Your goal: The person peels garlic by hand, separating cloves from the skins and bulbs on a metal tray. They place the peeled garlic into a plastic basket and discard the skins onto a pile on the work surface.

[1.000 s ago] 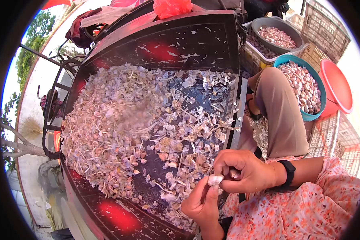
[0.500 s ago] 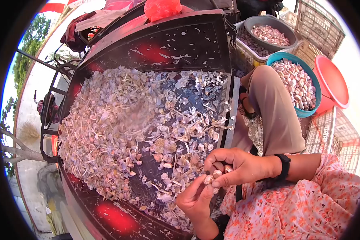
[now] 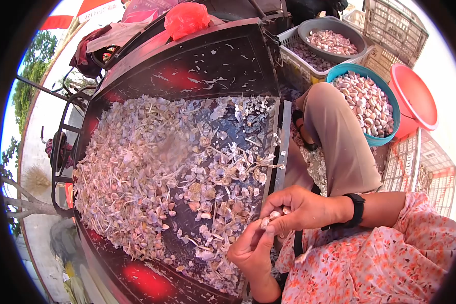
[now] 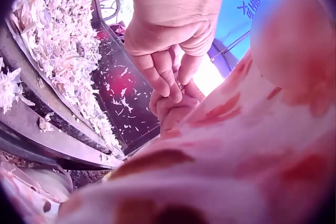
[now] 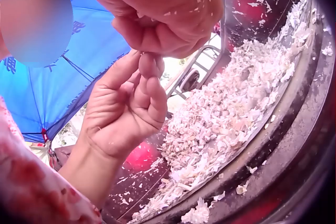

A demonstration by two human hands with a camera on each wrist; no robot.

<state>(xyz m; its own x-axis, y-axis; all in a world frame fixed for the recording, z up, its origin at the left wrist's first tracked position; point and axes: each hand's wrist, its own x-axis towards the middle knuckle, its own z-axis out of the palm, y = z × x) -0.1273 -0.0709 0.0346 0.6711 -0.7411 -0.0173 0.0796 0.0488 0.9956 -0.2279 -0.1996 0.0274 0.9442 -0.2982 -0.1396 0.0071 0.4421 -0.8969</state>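
Garlic cloves (image 3: 275, 215) show between the fingertips of the two hands, low in the head view. The right hand (image 3: 311, 210) is curled round several of them, thumb and forefinger at the front. The left hand (image 3: 253, 256) meets it from below, its thumb and forefinger pinching a clove (image 3: 265, 222). In the left wrist view the left hand (image 4: 170, 35) hides most of the right hand (image 4: 176, 112). The right wrist view has the right hand (image 5: 157, 11) above the left hand (image 5: 126, 106), fingertips together; the cloves are hidden there.
A dark cart bed (image 3: 223, 58) holds a heap of garlic skins and loose cloves (image 3: 131, 172). Beyond the bent knee stand a teal basin (image 3: 396, 114) of cloves, a grey basin (image 3: 304, 33), a red bucket (image 3: 415, 96) and plastic crates (image 3: 392, 30).
The single pale clove between the fingertips has given way to several cloves showing in the right hand. A pale scrap now shows against the shirt. The head view has shifted, moving the cart left.
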